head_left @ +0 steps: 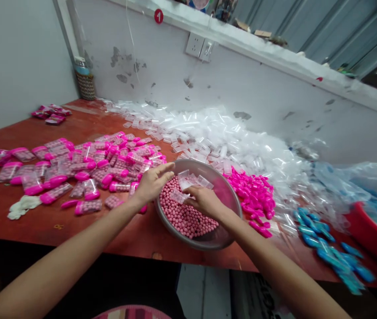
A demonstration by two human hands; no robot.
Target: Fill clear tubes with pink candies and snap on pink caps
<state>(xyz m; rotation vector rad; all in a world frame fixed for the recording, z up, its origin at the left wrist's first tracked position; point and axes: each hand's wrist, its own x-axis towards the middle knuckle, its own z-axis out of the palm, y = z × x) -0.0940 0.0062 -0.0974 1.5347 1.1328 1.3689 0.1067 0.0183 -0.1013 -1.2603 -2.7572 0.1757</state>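
Note:
A metal bowl (233, 237) stands at the table's front edge, with small pink beads (188, 221) heaped in its left part. Several small clear plastic containers (193, 179) lie on the beads near the far rim. Over the beads, my right hand (204, 201) has its fingers closed on one clear plastic container (177, 196). My left hand (155, 181) is at the bowl's left rim, fingers stretched out, nothing visible in it. Left of the bowl, many bead-filled containers with pink caps (88, 164) lie in a loose pile.
A large heap of clear containers (208, 133) runs along the wall. Pink caps (254, 195) lie right of the bowl, blue pieces (328, 248) farther right beside a red basin (374, 235). A white glove-like bundle (24, 206) and a woven-covered jar (85, 82) are at left.

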